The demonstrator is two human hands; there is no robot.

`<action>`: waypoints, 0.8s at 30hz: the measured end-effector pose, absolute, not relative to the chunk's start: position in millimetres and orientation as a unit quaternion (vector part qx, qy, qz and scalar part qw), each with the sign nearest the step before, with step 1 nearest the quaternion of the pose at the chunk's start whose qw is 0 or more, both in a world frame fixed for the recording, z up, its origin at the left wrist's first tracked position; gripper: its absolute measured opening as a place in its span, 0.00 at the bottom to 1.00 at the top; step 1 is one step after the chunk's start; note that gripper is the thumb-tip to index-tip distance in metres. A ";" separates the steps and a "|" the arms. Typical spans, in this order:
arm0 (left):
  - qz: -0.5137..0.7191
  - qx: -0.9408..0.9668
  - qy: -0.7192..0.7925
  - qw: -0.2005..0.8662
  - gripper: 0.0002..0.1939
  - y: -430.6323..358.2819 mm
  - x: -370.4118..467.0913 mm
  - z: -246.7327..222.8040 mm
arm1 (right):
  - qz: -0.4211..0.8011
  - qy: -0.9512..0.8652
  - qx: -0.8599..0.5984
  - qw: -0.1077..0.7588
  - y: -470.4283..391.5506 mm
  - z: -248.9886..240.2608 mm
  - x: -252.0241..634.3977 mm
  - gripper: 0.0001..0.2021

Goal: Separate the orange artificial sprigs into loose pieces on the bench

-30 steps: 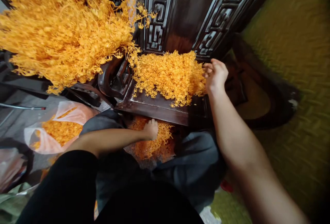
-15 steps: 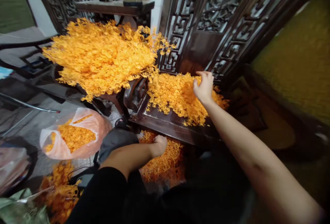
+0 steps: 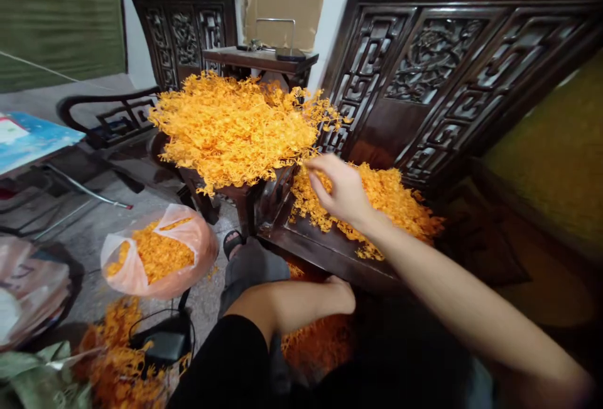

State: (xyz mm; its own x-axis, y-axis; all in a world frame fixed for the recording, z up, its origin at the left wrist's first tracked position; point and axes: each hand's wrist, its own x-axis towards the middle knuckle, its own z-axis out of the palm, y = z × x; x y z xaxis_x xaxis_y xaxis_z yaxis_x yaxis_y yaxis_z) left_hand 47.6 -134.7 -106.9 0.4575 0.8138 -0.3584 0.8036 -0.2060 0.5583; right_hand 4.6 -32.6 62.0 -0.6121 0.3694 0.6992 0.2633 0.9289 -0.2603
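A big heap of yellow-orange flower sprigs (image 3: pixel 235 129) lies on a dark wooden table. At its right edge, my right hand (image 3: pixel 339 189) pinches the end of a thin sprig between thumb and fingers. A second pile of orange sprigs (image 3: pixel 396 201) spreads over the wooden bench seat, behind and below that hand. Low in front of the bench, my left hand (image 3: pixel 342 296) is curled closed, its back towards me; what it holds is hidden. More orange sprigs (image 3: pixel 318 343), in shadow, lie beneath my left hand and forearm.
On the floor at left stands a pinkish plastic bag (image 3: pixel 202 252) of orange bits. Loose sprigs (image 3: pixel 117 359) lie by a black adapter (image 3: pixel 167 343). The carved bench back (image 3: pixel 409 82) rises behind. A small dark side table (image 3: pixel 264 60) and a blue-topped table (image 3: pixel 42 139) stand further off.
My right hand has moved left from above the bench pile to the edge of the big heap, its fingers now pinched. My left hand has shifted right. The view has tilted up.
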 end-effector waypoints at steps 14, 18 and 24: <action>0.342 0.778 0.528 0.014 0.19 -99.0 -100.9 21.3 | 0.043 -0.843 -0.354 0.403 101.7 213.5 -171.6 0.12; 0.490 0.701 0.515 -0.060 0.18 -98.1 -127.8 27.2 | 0.005 -0.816 -0.379 0.437 88.1 253.8 -161.4 0.16; 0.562 0.632 0.517 -0.134 0.14 -89.4 -144.7 31.6 | -0.026 -0.739 -0.440 0.509 78.8 300.8 -158.9 0.16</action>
State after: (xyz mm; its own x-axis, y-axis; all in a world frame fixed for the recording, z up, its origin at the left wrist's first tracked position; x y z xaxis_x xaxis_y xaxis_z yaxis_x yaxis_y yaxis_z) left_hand -144.7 -89.4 31.6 -0.1654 0.5031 0.8482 0.8037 -0.4297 0.4116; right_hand -158.9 78.8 300.8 -0.0943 0.6242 0.7756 0.6766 0.6117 -0.4100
